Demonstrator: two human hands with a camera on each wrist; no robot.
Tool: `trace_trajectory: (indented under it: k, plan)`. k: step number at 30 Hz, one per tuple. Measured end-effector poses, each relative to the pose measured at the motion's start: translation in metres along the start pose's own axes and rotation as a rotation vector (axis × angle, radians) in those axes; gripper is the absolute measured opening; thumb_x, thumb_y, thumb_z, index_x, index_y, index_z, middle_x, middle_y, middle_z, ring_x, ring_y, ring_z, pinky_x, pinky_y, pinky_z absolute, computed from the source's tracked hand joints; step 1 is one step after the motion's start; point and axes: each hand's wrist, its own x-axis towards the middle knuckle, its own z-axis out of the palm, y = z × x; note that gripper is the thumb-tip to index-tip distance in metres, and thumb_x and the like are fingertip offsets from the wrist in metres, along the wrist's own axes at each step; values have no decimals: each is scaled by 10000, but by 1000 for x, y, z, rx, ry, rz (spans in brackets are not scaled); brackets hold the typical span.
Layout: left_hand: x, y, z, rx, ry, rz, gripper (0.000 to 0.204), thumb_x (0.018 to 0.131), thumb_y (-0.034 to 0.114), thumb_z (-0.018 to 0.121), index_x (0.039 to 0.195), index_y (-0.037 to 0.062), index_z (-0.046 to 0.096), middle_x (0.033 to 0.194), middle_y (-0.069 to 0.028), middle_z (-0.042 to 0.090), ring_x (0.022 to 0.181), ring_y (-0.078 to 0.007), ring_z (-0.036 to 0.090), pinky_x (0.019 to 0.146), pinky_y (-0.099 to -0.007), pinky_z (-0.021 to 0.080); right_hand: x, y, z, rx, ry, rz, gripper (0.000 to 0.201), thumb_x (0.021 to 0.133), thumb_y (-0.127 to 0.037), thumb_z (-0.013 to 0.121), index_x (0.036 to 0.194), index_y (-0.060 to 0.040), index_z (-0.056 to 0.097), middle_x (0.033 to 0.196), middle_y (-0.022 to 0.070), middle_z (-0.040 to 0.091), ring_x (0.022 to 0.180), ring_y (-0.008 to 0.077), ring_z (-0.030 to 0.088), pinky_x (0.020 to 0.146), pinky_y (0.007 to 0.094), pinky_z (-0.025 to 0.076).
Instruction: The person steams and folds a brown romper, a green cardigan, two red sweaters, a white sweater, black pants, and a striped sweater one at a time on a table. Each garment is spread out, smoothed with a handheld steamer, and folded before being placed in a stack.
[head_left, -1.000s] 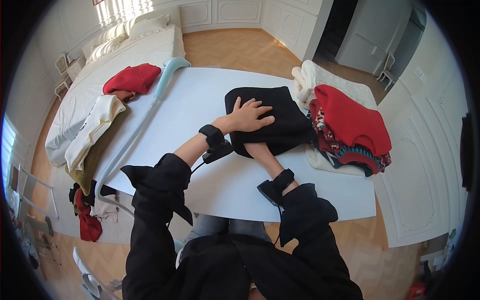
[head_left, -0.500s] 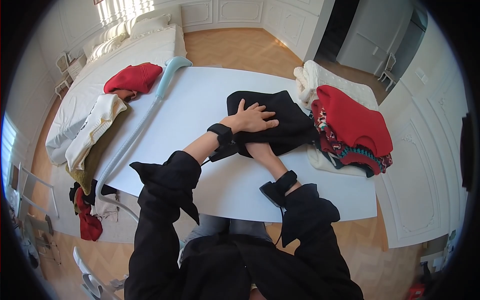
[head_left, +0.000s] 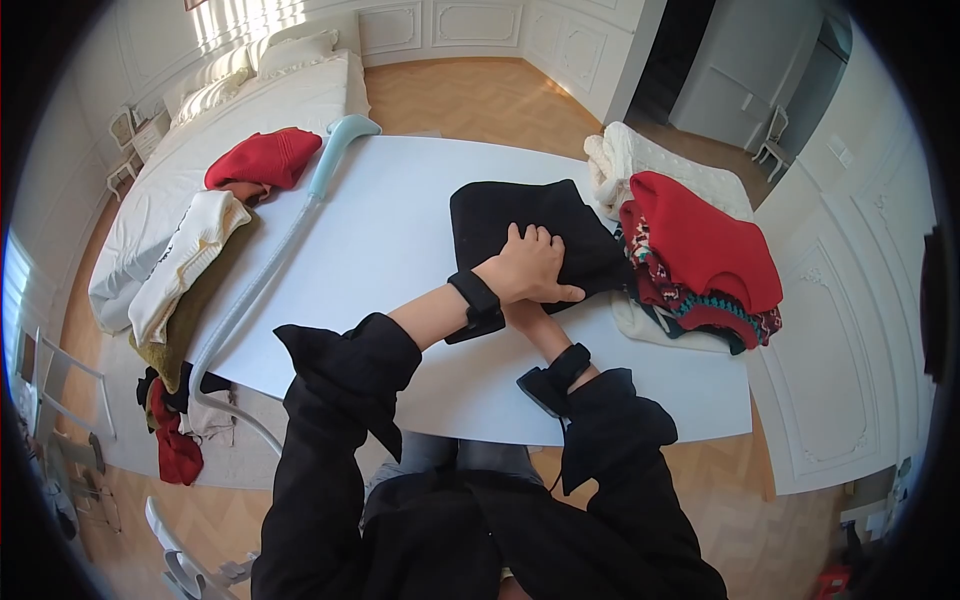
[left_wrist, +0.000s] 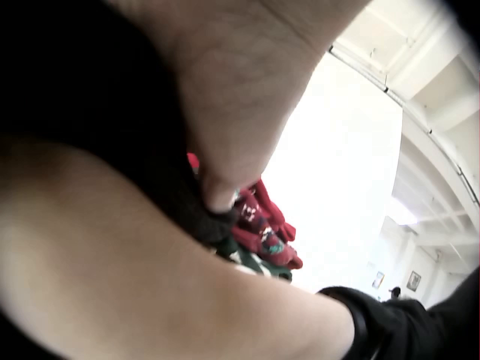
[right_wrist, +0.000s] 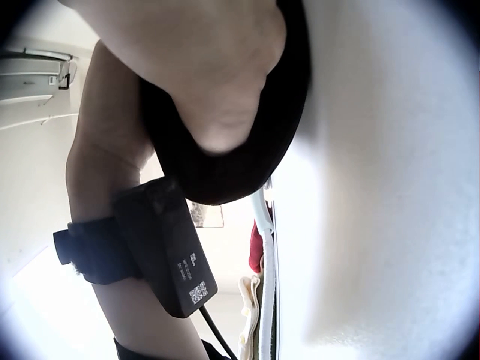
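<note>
A folded black garment lies on the white table in front of me. My left hand rests on top of its near part, thumb stretched out to the right. The left wrist crosses over my right forearm. My right hand reaches inside the garment through the near opening, whose black edge loops around it in the right wrist view. Cloth covers the right fingers, so I cannot tell whether they grip anything.
Right of the garment stands a stack with a red sweater, patterned knits and a cream cable knit. A pale blue steamer head and its hose run along the left side, beside white and olive knitwear and a red garment.
My left hand has slid toward me and slightly right over the black garment, from its middle to its near edge. The right arm stays almost in place inside the cloth.
</note>
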Motion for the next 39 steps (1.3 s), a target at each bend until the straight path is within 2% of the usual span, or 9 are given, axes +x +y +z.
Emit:
trace_trajectory:
  k: [5,10,17,20,25,26,28,34,39]
  plan:
    - [8,7,6,181,-11,-12,997,681,673,640,1221,-147,461,1140,-296,532,1138,-414,489,975,-551,357,-5,2,0,33,11,-10,469,976,-218,433,1406,-68,322,1448,151,325,1346,250,313,1095,379,283]
    - [16,15,10,326,-20,-11,1007,590,668,705,1118,-169,519,963,-272,594,919,-360,583,778,-440,473,-5,4,3,66,23,-18,466,974,-225,435,1401,-70,332,1440,152,339,1336,252,326,1089,382,291]
    - [21,14,19,345,66,-17,981,564,646,728,1081,-166,539,917,-241,612,849,-327,605,712,-405,498,-13,6,5,115,41,-28,463,970,-235,438,1393,-73,345,1428,152,358,1323,257,346,1080,387,302]
    - [27,14,24,323,30,-22,885,585,570,740,1063,-152,555,905,-228,624,830,-321,620,697,-390,509,-14,7,5,135,54,-30,461,969,-240,440,1390,-74,351,1423,152,366,1317,258,354,1076,389,307]
    - [29,19,21,338,5,-39,549,615,295,684,977,-109,599,853,-213,646,794,-327,646,677,-382,527,-14,9,5,164,71,-37,459,966,-247,442,1385,-76,361,1415,152,380,1308,261,368,1069,392,314]
    - [28,19,16,337,5,-39,549,615,295,684,977,-109,599,853,-213,646,794,-327,646,677,-382,527,-14,9,6,169,72,-38,459,966,-248,442,1384,-76,363,1413,153,383,1306,262,371,1068,392,316]
    - [31,17,11,179,-151,-66,407,655,250,652,974,1,700,1010,-212,669,966,-384,643,844,-503,491,-14,10,6,181,75,-42,458,965,-251,443,1382,-77,367,1410,153,388,1302,263,376,1065,394,319]
    - [30,14,13,206,-94,-41,305,661,206,635,895,27,713,916,-151,687,874,-310,668,759,-427,507,-14,10,7,216,88,-56,456,962,-259,446,1376,-79,378,1400,153,405,1291,266,393,1058,398,328]
    - [31,10,16,156,-93,-45,287,670,191,628,888,24,712,925,-155,690,891,-324,670,770,-454,513,-13,10,7,244,98,-70,455,960,-267,448,1370,-81,388,1391,153,418,1281,269,407,1051,401,336]
